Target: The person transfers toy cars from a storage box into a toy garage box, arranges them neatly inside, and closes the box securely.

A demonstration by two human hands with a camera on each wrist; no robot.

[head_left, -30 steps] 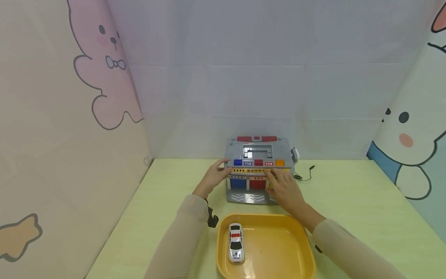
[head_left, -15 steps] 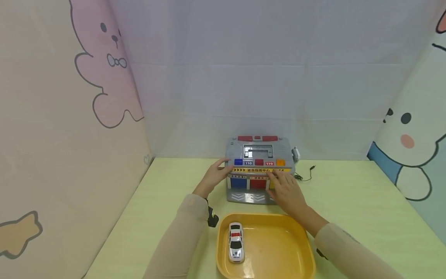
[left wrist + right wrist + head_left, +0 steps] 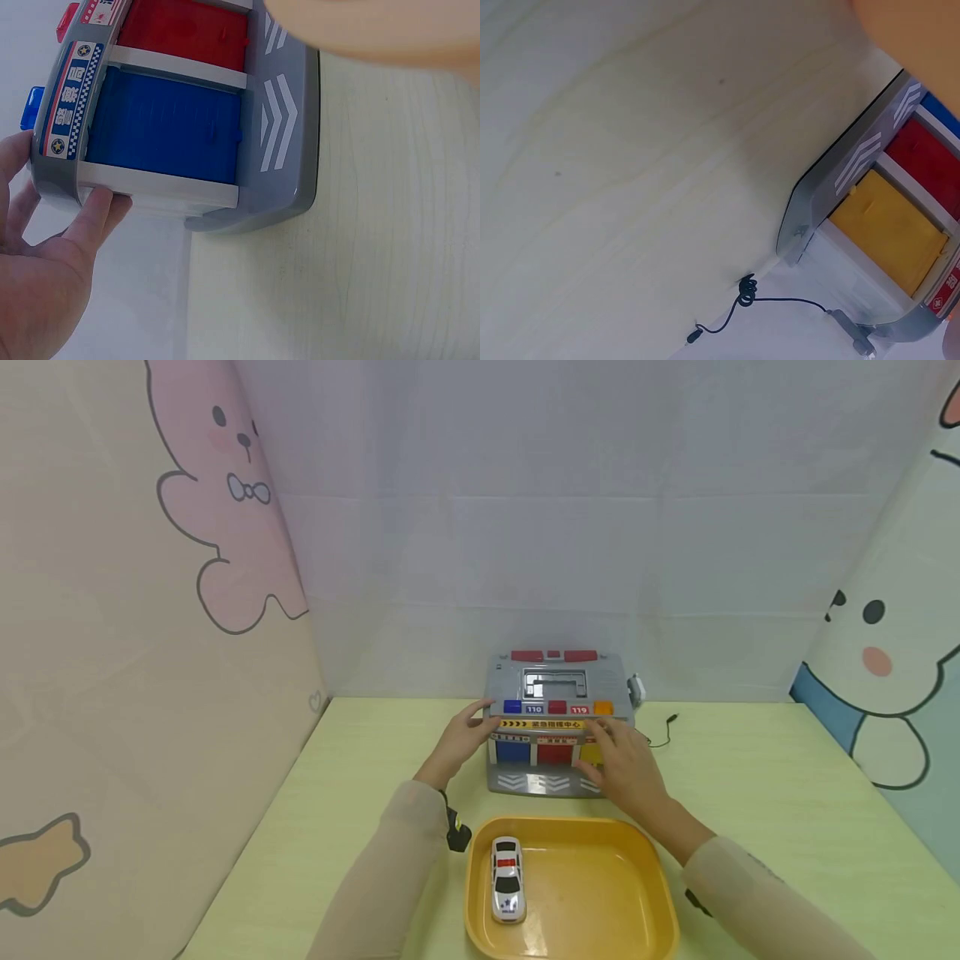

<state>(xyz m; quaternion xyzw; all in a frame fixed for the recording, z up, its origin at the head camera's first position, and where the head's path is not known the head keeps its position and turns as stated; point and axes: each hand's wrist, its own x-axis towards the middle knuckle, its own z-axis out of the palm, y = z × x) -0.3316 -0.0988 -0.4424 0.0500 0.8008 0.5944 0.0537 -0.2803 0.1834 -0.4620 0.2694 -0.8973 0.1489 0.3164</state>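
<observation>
A grey toy garage with blue, red and yellow doors stands at the back of the table. My left hand holds its left side; in the left wrist view, that hand's fingers bend round the roof corner beside the blue door. At the front right, my right hand touches the roof edge with its fingertips, the thumb before the yellow door. Most of this hand is out of the right wrist view. A white toy police car lies in the yellow tray in front.
A thin black cable with a plug lies right of the garage. A small white part sticks out at the garage's right side. Cloth walls with cartoon animals stand left, right and behind the table.
My right hand has slid a little to the right along the roof's front edge, uncovering more of the yellow strip. My left hand, the garage, the tray and the car stay in place.
</observation>
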